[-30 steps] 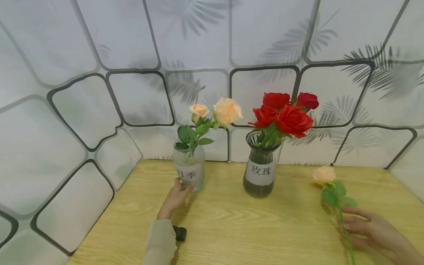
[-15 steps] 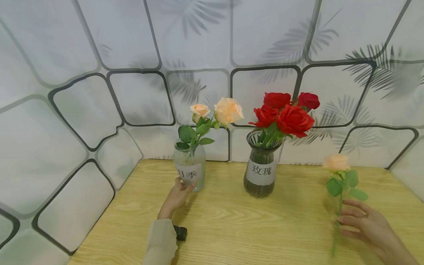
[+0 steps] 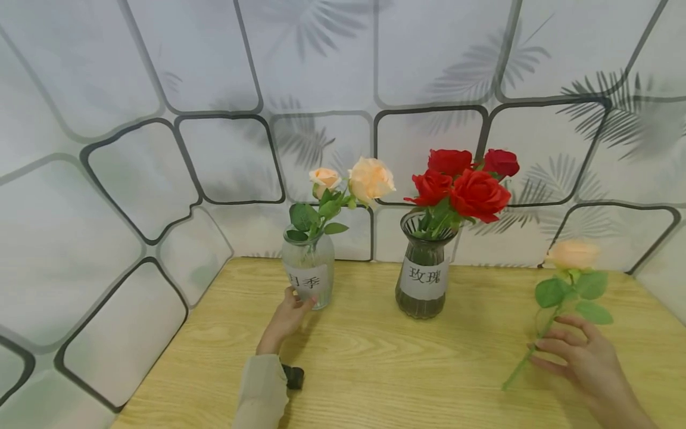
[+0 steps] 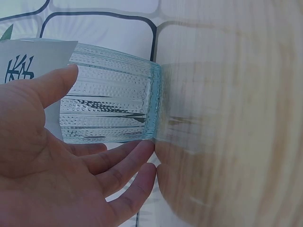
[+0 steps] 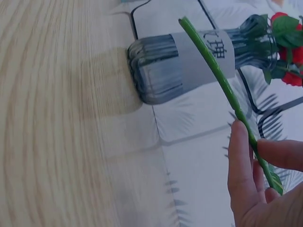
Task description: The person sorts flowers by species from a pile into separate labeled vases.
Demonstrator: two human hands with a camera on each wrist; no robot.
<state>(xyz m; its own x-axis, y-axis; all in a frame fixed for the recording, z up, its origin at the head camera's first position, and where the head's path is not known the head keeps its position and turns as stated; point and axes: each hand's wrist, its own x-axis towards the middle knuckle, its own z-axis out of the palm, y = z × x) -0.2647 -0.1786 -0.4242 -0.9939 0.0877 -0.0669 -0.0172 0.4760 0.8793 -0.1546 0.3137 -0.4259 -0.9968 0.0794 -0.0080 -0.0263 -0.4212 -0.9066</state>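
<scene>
My left hand (image 3: 288, 314) holds the lower part of a clear glass vase (image 3: 324, 262), with the thumb in front by its white label. Two peach roses (image 3: 371, 180) with green leaves stand in that vase. In the left wrist view, the fingertips of the left hand (image 4: 61, 156) reach the ribbed glass near the base. On the right, my right hand (image 3: 581, 360) pinches the green stem of another peach rose (image 3: 573, 255), held up in the air. Its bare stem (image 5: 210, 59) points toward the left, away from the bloom, in the right wrist view.
A dark grey glass vase (image 3: 420, 307) with a white label stands right of the clear vase, holding several red roses (image 3: 477, 193). Both vases are on a wooden table (image 3: 375, 363) in front of a patterned backdrop (image 3: 327, 77).
The right hand has lifted the peach rose and turned it, so the bloom has moved right and the stem end has swung left. The left hand stays on the clear vase.
</scene>
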